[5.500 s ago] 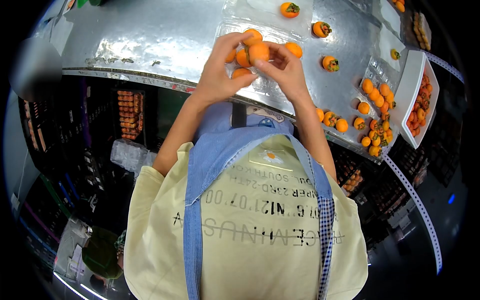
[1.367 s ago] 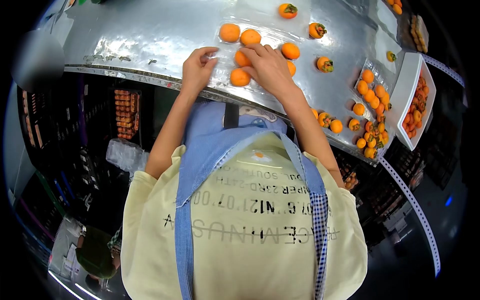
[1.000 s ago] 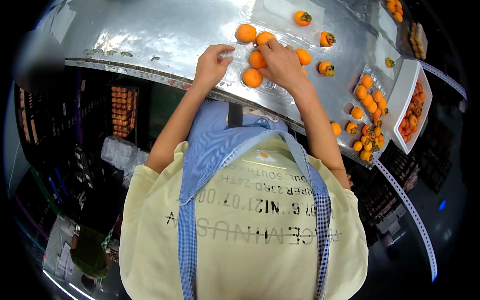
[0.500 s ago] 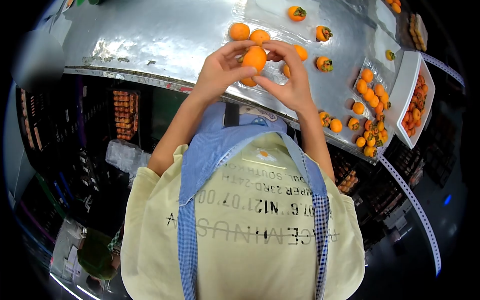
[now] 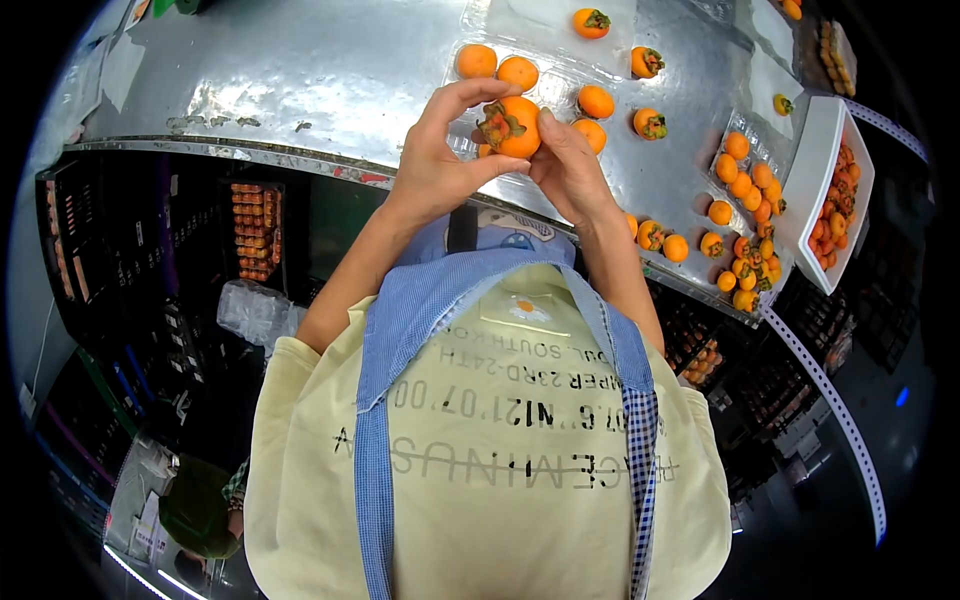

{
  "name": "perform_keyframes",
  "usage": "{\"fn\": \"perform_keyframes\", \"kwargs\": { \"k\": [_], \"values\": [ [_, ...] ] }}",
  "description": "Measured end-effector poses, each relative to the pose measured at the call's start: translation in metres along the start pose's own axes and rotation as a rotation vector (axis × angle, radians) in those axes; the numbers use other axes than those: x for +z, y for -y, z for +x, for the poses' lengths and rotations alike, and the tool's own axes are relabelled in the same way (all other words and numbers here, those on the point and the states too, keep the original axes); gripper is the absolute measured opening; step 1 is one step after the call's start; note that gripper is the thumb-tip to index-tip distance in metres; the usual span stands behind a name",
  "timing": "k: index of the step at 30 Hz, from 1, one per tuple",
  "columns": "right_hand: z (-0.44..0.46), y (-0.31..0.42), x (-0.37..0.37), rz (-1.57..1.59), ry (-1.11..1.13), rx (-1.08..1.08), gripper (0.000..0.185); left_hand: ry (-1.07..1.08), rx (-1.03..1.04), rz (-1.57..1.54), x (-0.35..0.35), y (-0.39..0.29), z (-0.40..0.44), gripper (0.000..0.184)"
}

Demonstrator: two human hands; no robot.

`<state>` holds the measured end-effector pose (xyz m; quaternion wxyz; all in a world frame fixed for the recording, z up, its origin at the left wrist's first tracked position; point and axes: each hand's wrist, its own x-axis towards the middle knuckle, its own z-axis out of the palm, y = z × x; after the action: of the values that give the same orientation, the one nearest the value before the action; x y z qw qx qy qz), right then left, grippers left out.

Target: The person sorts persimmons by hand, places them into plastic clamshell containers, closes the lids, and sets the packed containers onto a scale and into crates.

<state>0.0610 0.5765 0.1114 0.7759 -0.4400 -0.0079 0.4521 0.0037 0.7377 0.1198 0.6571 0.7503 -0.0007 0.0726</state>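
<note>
A persimmon (image 5: 518, 128) is held up between both my hands, its leafy cap turned towards the left. My left hand (image 5: 430, 155) curls around its left side, with forefinger above and thumb below. On the other side, my right hand (image 5: 575, 170) grips it with the thumb up against the skin and the fingers mostly hidden. Behind and below it lies a clear plastic tray (image 5: 555, 85), where several persimmons rest, among them one at the back left (image 5: 477, 61) and one at the right (image 5: 595, 101). Another persimmon in the tray is mostly covered by my hands.
Loose persimmons (image 5: 649, 124) are scattered on the metal table (image 5: 330, 75), with a cluster (image 5: 745, 275) by its right corner. A white box (image 5: 808, 190) of persimmons stands at the right. Dark crates (image 5: 115, 225) are below left; a person's green cap (image 5: 200, 505) shows lower left.
The persimmon has been turned so its leafy cap now faces up and left. My right hand has shifted lower and inward, uncovering persimmons in the tray.
</note>
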Motion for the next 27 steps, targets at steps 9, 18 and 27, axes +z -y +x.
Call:
{"fn": "perform_keyframes", "kwargs": {
  "k": [9, 18, 27],
  "values": [
    [-0.003, -0.008, 0.006, 0.537, 0.157, 0.074, 0.053, 0.009, -0.104, -0.062, 0.005, -0.009, 0.0, 0.074],
    [0.0, -0.022, 0.003, 0.768, 0.251, 0.104, 0.052, 0.094, -0.138, -0.173, 0.004, -0.005, 0.0, 0.065],
    [0.0, -0.014, -0.008, -0.072, -0.089, 0.165, 0.044, -0.099, -0.22, -0.284, 0.005, 0.001, -0.002, 0.052]
  ]
}}
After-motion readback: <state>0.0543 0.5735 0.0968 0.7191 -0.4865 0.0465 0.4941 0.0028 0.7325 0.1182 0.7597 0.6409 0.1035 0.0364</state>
